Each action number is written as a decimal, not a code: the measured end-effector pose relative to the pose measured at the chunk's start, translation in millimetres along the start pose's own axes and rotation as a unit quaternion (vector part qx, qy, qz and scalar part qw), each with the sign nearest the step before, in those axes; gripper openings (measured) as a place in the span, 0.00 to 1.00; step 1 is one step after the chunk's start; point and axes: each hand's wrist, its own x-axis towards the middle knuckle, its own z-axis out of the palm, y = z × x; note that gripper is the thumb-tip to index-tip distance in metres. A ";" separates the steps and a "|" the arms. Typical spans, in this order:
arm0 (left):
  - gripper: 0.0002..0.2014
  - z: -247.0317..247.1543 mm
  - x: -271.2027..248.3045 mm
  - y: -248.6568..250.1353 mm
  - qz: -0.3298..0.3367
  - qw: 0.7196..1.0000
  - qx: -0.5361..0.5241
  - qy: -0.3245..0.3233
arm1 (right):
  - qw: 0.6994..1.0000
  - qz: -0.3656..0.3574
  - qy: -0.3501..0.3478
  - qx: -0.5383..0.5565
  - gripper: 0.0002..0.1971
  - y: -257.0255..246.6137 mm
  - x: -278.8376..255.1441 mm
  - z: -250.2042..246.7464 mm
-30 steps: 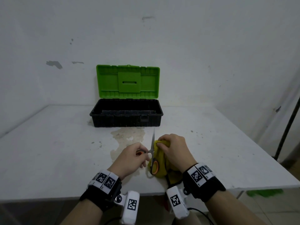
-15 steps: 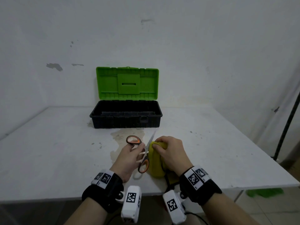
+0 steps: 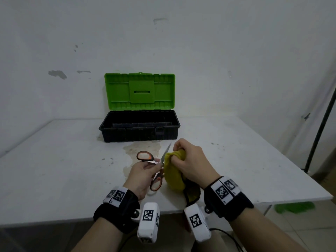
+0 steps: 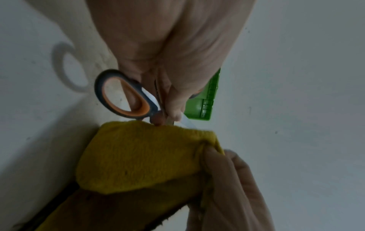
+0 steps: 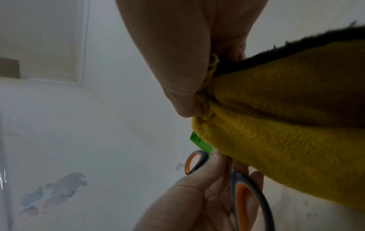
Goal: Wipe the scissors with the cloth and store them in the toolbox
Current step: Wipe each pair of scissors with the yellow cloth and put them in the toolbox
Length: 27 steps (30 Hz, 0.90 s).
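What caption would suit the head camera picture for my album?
Left hand holds orange-handled scissors while right hand wipes the blade with a yellow cloth before an open toolbox.

Head view downward; 2 close wrist views

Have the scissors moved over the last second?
Yes. The scissors turned in the left hand: one handle loop swung out toward the toolbox.

We can read no words, brands or numbers anywhere. The only signs are black-and-white square code markers: on the wristbands (image 3: 225, 190) and on the white camera housings (image 3: 148, 221) below them. The toolbox (image 3: 140, 131) bears no legible label.
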 end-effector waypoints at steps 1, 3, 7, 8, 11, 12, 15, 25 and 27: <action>0.05 3.2 -1.4 0.1 0.002 1.000 0.004 -0.003 | 1.000 -0.013 -0.007 -0.012 0.05 0.4 2.3 3.4; 0.05 8.3 -3.0 -0.4 0.007 1.000 0.000 -0.004 | 0.997 -0.042 0.006 -0.064 0.04 4.1 6.0 12.4; 0.05 8.9 -3.6 0.4 0.011 0.999 -0.035 0.016 | 0.972 -0.060 0.102 -0.201 0.09 11.6 -0.8 32.4; 0.05 7.8 -3.4 1.2 0.013 0.999 -0.040 0.018 | 0.972 -0.050 0.089 -0.213 0.14 12.5 -4.3 37.2; 0.07 6.1 -4.3 3.7 0.023 0.999 -0.036 0.000 | 0.982 -0.020 0.021 -0.186 0.24 15.9 -10.5 44.0; 0.07 6.6 -5.0 4.0 0.024 0.999 -0.033 -0.007 | 0.987 -0.025 0.021 -0.160 0.23 16.2 -10.5 44.1; 0.06 8.2 -6.3 2.1 0.020 0.999 -0.039 -0.002 | 0.995 -0.028 0.049 -0.078 0.14 18.0 -10.0 45.0; 0.08 8.4 -2.8 3.6 0.005 0.994 -0.103 0.025 | 0.987 -0.093 0.131 0.024 0.06 11.5 -0.9 14.5; 0.07 12.6 -4.4 4.2 0.014 0.997 -0.080 0.015 | 0.986 -0.134 0.086 -0.043 0.07 10.5 1.6 19.0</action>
